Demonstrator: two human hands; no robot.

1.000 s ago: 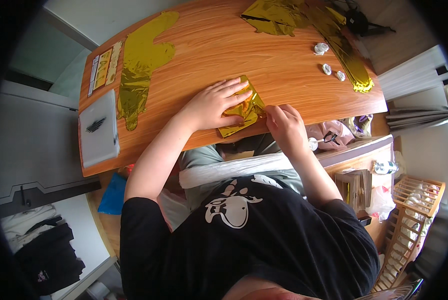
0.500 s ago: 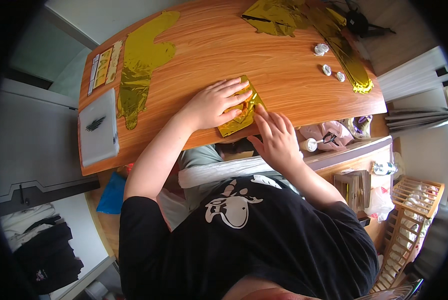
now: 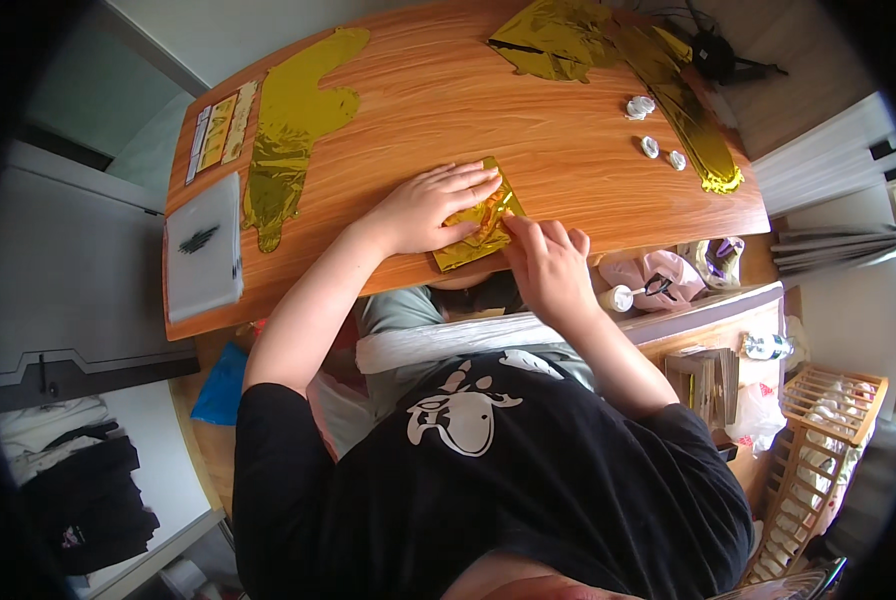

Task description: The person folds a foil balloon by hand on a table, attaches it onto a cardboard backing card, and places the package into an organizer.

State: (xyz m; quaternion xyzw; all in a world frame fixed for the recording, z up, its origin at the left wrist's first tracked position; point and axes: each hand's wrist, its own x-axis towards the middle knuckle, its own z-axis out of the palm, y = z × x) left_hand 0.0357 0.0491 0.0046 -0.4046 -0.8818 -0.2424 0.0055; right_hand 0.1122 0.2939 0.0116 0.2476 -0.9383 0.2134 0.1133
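Note:
A flat, folded gold foil balloon, roughly rectangular with a shiny, creased top, lies near the front edge of the wooden table. Across its upper left part rests my left hand, open, fingers stretched and palm down, pressing on the foil. At the foil's right edge is my right hand, its fingers curled and closed with the fingertips on the foil. The thumb tip is partly hidden, but the hand appears to pinch that edge.
Flat gold foil balloons lie at the table's left, back and right. White crumpled bits sit on the right side. A clear plastic sleeve and a printed card lie far left. Below the table stands an open drawer.
My right hand's fingers have gone from stretched out on the foil to curled in at its right edge. My left hand stays flat on the foil. The view has shifted slightly.

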